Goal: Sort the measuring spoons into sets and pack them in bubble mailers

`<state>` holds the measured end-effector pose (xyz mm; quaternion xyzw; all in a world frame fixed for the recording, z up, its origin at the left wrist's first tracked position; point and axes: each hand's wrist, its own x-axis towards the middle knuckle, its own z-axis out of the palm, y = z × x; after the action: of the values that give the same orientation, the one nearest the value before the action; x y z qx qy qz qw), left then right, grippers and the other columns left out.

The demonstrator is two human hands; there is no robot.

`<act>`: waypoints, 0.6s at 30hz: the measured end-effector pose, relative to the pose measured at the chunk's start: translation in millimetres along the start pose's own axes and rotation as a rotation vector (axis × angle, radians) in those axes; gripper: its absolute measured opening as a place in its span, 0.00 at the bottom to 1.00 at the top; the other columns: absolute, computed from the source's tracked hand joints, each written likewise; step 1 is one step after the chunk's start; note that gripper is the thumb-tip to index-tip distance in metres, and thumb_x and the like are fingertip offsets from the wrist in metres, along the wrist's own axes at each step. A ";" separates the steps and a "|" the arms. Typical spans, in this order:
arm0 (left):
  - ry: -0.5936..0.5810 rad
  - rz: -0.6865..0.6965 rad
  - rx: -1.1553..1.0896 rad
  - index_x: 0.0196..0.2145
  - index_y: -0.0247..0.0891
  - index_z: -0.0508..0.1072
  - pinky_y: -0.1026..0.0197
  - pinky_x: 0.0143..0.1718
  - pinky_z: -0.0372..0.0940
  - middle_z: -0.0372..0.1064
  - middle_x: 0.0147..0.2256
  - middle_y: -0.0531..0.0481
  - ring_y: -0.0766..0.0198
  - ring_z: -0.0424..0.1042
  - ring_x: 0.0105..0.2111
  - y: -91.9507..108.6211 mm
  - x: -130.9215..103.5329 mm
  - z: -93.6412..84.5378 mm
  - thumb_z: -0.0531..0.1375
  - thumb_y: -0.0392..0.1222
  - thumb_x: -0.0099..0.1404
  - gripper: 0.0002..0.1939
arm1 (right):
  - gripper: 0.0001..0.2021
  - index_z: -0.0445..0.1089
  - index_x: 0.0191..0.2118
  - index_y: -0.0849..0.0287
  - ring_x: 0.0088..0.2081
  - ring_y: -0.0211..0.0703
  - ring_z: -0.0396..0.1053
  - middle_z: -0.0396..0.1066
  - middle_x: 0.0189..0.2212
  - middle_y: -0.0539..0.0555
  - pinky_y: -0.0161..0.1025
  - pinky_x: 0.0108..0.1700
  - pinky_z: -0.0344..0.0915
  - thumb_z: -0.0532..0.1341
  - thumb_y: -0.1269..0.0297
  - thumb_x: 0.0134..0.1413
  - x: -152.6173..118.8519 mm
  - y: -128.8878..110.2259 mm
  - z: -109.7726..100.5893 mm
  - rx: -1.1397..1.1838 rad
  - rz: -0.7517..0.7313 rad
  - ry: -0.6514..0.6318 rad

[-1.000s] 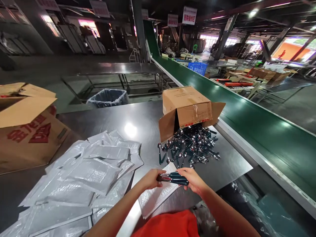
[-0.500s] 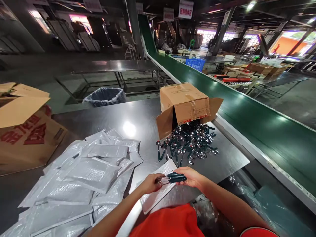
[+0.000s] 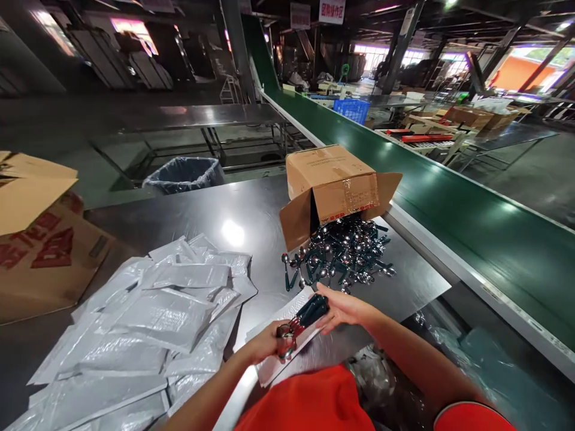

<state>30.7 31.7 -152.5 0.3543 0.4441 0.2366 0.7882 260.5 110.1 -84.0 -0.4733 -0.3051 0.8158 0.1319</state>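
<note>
A small bundle of spoons [image 3: 309, 312] with dark green handles is gripped in my left hand [image 3: 264, 343], the fingers closed around the shiny bowl ends. The handles point up and to the right. At their ends is my right hand [image 3: 347, 307], its thumb and fingers apart, palm against or very near the handle tips. Beneath the bundle lies a white padded envelope [image 3: 275, 366], partly covered by my hands. Just beyond, a heap of loose spoons [image 3: 350, 251] spills from a tipped cardboard box [image 3: 332, 169] onto the metal table [image 3: 265, 209].
A pile of white padded envelopes [image 3: 166, 311] covers the table's left part. An open carton [image 3: 49, 251] stands at far left. Behind the table is a lined bin [image 3: 184, 175]. The green conveyor belt [image 3: 431, 179] runs along the right side, with a blue crate [image 3: 351, 111] past it.
The spoon bundle has turned from nearly level to tilted, handles up and bowls toward me. My right hand has loosened from the handles, its fingers now spread. The view has shifted slightly.
</note>
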 end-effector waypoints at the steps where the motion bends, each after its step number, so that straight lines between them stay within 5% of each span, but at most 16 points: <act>1: -0.016 -0.006 -0.028 0.39 0.36 0.69 0.63 0.24 0.64 0.74 0.28 0.48 0.66 0.70 0.22 0.2 -3.2 3.0 0.72 0.50 0.48 0.25 | 0.23 0.72 0.42 0.63 0.33 0.45 0.77 0.77 0.36 0.59 0.36 0.31 0.69 0.62 0.44 0.56 -2.6 -2.1 2.7 -0.013 -0.110 -0.015; 4: -0.083 -0.006 -0.133 0.45 0.38 0.66 0.60 0.28 0.69 0.76 0.35 0.43 0.57 0.77 0.30 6.0 -12.1 16.1 0.72 0.55 0.49 0.32 | 0.39 0.68 0.55 0.56 0.46 0.44 0.74 0.75 0.46 0.56 0.37 0.46 0.68 0.75 0.45 0.37 -1.9 -1.8 18.5 0.065 -0.461 -0.086; 7: -0.069 0.040 -0.284 0.44 0.38 0.66 0.62 0.24 0.68 0.76 0.34 0.45 0.60 0.76 0.27 18.5 -17.5 31.6 0.74 0.52 0.48 0.31 | 0.53 0.61 0.60 0.51 0.46 0.49 0.75 0.75 0.47 0.56 0.44 0.51 0.67 0.79 0.48 0.22 10.0 5.2 41.5 0.210 -0.630 -0.146; 12: -0.052 0.006 -0.521 0.44 0.36 0.69 0.64 0.22 0.67 0.77 0.32 0.44 0.60 0.76 0.26 37.4 -19.1 43.0 0.71 0.59 0.50 0.32 | 0.35 0.69 0.52 0.55 0.33 0.43 0.74 0.76 0.34 0.50 0.43 0.44 0.69 0.77 0.61 0.32 20.0 10.7 68.7 0.337 -0.689 0.001; 14: -0.026 -0.073 -0.628 0.43 0.34 0.71 0.63 0.21 0.67 0.77 0.30 0.43 0.59 0.76 0.24 39.8 -17.4 42.7 0.63 0.63 0.58 0.29 | 0.32 0.69 0.52 0.55 0.34 0.44 0.75 0.76 0.35 0.51 0.44 0.44 0.70 0.75 0.62 0.35 15.8 9.0 72.3 0.368 -0.684 -0.027; 18: 0.135 -0.118 -0.744 0.37 0.31 0.74 0.67 0.18 0.63 0.75 0.24 0.43 0.65 0.70 0.17 40.3 -16.0 41.7 0.51 0.56 0.70 0.24 | 0.30 0.71 0.50 0.55 0.41 0.50 0.77 0.78 0.41 0.54 0.48 0.50 0.69 0.74 0.62 0.36 5.2 7.2 74.1 0.333 -0.698 -0.070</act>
<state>56.6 31.8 -98.2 0.0017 0.3983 0.3586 0.8442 195.2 79.5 -64.9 -0.2849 -0.3157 0.7760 0.4659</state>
